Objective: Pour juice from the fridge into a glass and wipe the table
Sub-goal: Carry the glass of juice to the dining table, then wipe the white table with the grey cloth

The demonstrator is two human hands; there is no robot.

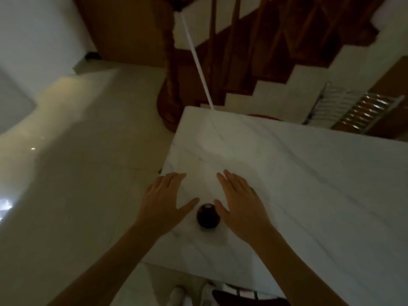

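A dark, rounded container, seen from straight above with a small pale top, stands near the front left corner of a white marble table. My left hand hovers flat just left of it, fingers spread, holding nothing. My right hand hovers flat just right of it, also spread and empty. Neither hand touches the container. What it holds cannot be made out in the dim light. No fridge or cloth is in view.
Pale tiled floor spreads to the left of the table. A wooden staircase with a carved post rises beyond the far edge. A white pole leans there. A metal rack stands far right. A dark chair sits under the near edge.
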